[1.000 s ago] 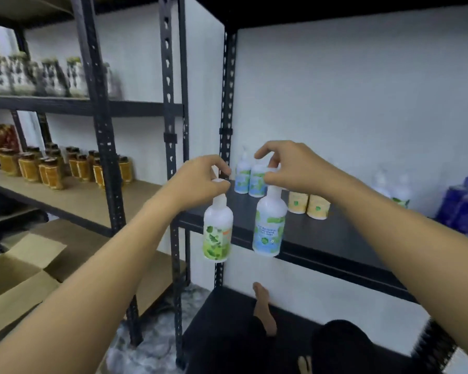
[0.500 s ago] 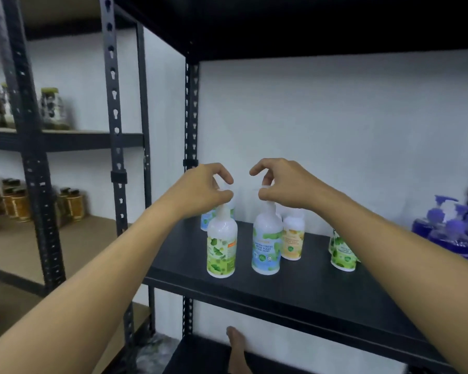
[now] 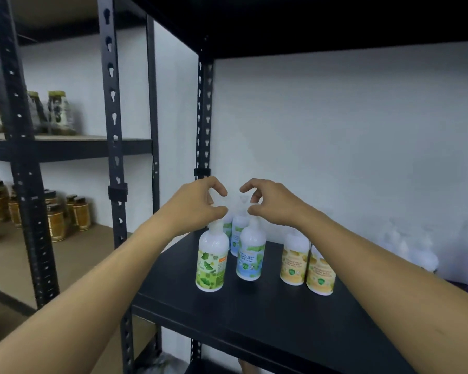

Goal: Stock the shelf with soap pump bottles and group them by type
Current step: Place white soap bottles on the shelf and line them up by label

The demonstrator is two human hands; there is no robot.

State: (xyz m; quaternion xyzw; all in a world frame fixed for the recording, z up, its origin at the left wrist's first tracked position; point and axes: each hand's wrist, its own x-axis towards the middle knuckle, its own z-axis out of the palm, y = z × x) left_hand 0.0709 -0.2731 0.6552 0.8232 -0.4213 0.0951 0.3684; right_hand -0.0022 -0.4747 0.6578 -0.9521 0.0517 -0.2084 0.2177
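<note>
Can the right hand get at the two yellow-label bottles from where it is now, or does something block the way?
Probably yes. The right hand holds the blue-label bottle by its pump, and the yellow-label bottles stand just beside it under the forearm, nothing between. It must let go first.

Head view (only one): faces forward-down, close on black shelf (image 3: 254,314).

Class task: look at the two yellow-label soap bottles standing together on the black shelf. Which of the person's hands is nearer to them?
Right. The right hand sits just above-left of the yellow-label bottles, pinching the blue-label bottle; the left hand is farther left, on the green-label bottle.
</note>
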